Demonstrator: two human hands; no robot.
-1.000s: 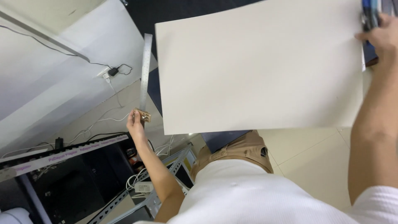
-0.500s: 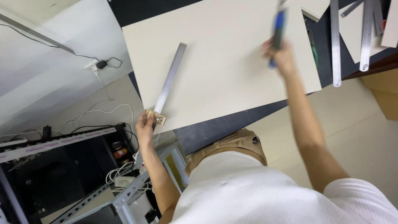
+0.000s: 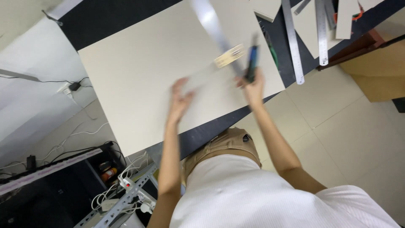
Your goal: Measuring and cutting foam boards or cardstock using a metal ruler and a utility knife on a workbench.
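A large pale board [image 3: 139, 80] lies on a dark table [image 3: 105, 19]. A long steel ruler [image 3: 211, 23] with a tan end piece [image 3: 230, 56] slants across the board, blurred by motion. My left hand [image 3: 179, 99] is over the board with its fingers spread, below and left of the ruler's end; a faint blurred streak runs between them. My right hand [image 3: 254, 88] is closed on a blue knife-like tool [image 3: 252, 62] that points up beside the ruler, near the board's right edge.
Two more steel rulers [image 3: 292, 42] [image 3: 322, 31], pale board offcuts [image 3: 265, 8] and an orange-handled tool [image 3: 358, 12] lie on the table at top right. A brown box [image 3: 379, 71] stands on the tiled floor at right. A metal rack with cables [image 3: 122, 194] is at lower left.
The ruler has swung from the board's left side to its right, near my right hand. My left hand has moved in over the board and opened. My right hand came down with the blue tool.
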